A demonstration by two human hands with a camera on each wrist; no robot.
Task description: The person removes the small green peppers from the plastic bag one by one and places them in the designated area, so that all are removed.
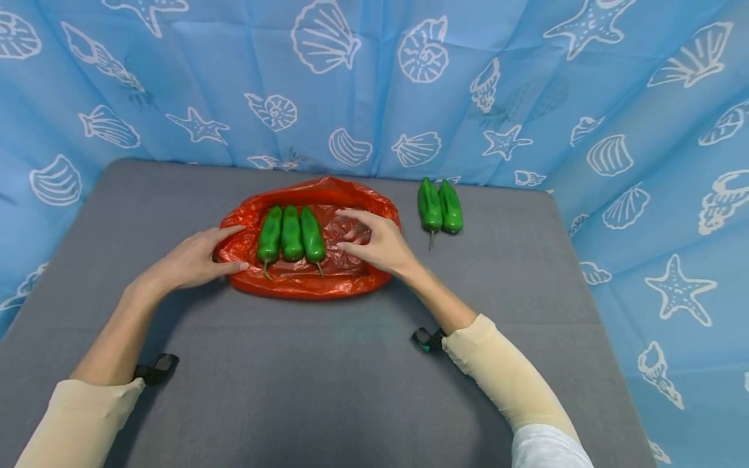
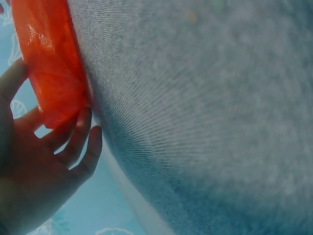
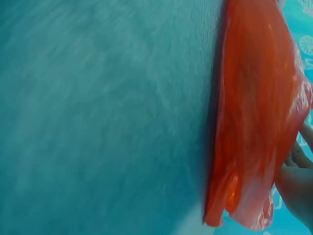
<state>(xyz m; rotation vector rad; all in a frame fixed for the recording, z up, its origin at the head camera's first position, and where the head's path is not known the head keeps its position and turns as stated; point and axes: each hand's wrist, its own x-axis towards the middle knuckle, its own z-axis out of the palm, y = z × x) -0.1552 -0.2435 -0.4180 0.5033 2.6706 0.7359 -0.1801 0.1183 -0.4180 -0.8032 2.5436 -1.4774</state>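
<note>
A red plastic bag (image 1: 310, 288) lies spread open on the grey table, its rim rolled up around the sides. Three green peppers (image 1: 292, 234) lie side by side in its left half, stems toward the person. At the bag's left end, the left hand (image 1: 196, 259) holds the rim, thumb and forefinger reaching over it; the left wrist view shows other fingers against the outside. The right hand (image 1: 380, 244) hovers over the bag's right part, fingers spread and slightly bent, nothing between them. In the right wrist view the bag's side partly hides that hand.
Two more green peppers (image 1: 440, 207) lie together on the grey table (image 1: 328, 377), right of the bag near the back edge. A blue curtain (image 1: 374, 97) with white shells and starfish hangs behind and to the sides. Both wrists wear black camera bands.
</note>
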